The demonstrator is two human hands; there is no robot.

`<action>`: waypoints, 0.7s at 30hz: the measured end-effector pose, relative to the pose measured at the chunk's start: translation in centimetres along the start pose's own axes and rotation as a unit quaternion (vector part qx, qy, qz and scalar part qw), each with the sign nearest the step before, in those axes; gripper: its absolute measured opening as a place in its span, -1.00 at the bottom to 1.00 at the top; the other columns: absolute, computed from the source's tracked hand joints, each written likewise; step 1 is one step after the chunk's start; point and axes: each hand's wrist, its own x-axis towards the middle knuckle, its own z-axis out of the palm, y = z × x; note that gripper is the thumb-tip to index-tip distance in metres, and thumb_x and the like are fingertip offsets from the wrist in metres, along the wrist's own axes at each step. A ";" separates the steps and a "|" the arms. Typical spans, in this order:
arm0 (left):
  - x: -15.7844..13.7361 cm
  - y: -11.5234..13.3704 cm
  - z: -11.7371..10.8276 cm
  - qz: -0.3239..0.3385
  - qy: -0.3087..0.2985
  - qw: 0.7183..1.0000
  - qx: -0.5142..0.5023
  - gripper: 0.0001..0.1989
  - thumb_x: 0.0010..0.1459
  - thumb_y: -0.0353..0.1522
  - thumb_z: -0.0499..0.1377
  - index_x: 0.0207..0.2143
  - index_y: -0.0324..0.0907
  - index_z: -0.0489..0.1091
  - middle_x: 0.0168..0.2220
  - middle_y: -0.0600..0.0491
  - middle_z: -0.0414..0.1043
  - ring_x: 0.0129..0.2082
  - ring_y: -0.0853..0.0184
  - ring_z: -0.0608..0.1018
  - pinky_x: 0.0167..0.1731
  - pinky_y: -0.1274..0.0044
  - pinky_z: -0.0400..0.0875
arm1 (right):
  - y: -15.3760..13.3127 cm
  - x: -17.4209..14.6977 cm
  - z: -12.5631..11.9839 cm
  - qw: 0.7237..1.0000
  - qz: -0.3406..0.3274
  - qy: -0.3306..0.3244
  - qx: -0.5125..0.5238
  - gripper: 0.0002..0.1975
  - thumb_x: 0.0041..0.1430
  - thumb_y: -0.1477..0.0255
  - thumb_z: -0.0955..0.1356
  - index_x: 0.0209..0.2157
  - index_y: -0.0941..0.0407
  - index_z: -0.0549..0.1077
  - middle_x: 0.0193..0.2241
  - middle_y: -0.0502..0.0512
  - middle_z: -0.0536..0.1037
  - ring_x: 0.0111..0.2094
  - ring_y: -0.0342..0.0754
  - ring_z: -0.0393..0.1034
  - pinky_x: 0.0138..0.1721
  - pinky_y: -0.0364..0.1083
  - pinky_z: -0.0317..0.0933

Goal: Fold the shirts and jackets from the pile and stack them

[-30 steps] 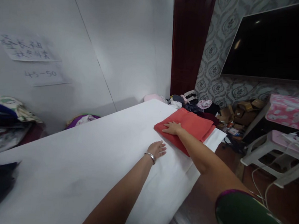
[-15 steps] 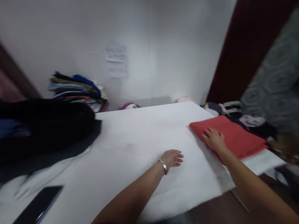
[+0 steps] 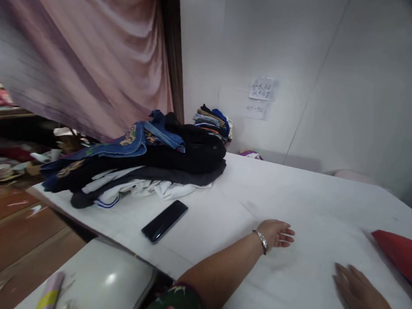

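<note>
My left hand, with a silver bracelet at the wrist, hovers over or rests on the white tabletop; its fingers are apart and hold nothing. To its right, my right hand is over the table with fingers stretched out, slightly blurred, and nothing in it. Beyond my right hand, at the right edge of the view, lies a red folded cloth, partly cut off. It is apart from the hand.
A heap of dark clothes and blue denim covers the table's left part. A black phone lies in front of it. Folded clothes are stacked at the back by the wall. A glossy white surface adjoins at front left.
The view has swung left, bringing the clothes heap, phone and curtain further in. My right hand has come off the red cloth and moved toward my left hand.
</note>
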 end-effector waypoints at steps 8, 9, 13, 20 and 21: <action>-0.3 3.3 -5.3 0.083 0.097 0.992 -0.016 -0.93 0.09 -0.41 0.16 -0.35 -0.24 0.34 -0.41 0.04 0.47 -0.55 0.44 0.49 -0.44 0.56 0.36 | -14.5 4.2 5.0 0.967 -0.209 -0.127 0.065 -0.50 0.19 0.18 0.17 0.04 0.05 0.47 0.16 0.23 0.32 0.18 0.23 0.17 0.15 0.21 0.15; -0.3 3.5 -5.9 0.091 0.118 0.989 -0.015 -0.93 0.10 -0.40 0.16 -0.35 -0.24 0.33 -0.41 0.04 0.47 -0.56 0.45 0.47 -0.45 0.57 0.35 | -16.4 4.2 4.6 0.957 -0.237 -0.144 0.084 -0.53 0.19 0.20 0.19 0.06 0.02 0.45 0.17 0.20 0.29 0.19 0.22 0.14 0.15 0.22 0.14; -0.5 4.7 -7.8 0.111 0.154 0.982 -0.020 -0.91 0.11 -0.39 0.17 -0.33 -0.23 0.32 -0.37 0.02 0.48 -0.55 0.48 0.47 -0.45 0.58 0.35 | -22.0 4.6 4.1 0.913 -0.338 -0.160 0.165 -0.55 0.20 0.27 0.24 0.13 -0.14 0.35 0.23 0.04 0.18 0.22 0.20 0.08 0.16 0.25 0.13; -2.7 11.0 -10.6 0.192 0.223 0.954 0.058 -0.94 0.11 -0.42 0.17 -0.35 -0.25 0.38 -0.33 -0.04 0.51 -0.51 0.43 0.51 -0.46 0.54 0.42 | -23.6 5.0 6.8 0.896 -0.382 -0.093 0.206 -0.32 0.14 0.30 0.25 0.23 -0.45 -0.06 0.21 -0.23 0.12 0.16 0.20 0.14 0.07 0.28 0.25; -3.2 12.6 -11.5 0.210 0.253 0.941 0.073 -0.94 0.10 -0.43 0.17 -0.34 -0.25 0.39 -0.31 -0.04 0.51 -0.49 0.41 0.52 -0.46 0.54 0.43 | -23.5 5.1 6.9 0.894 -0.390 -0.081 0.205 -0.29 0.12 0.30 0.26 0.23 -0.45 -0.10 0.20 -0.22 0.13 0.14 0.20 0.17 0.03 0.27 0.29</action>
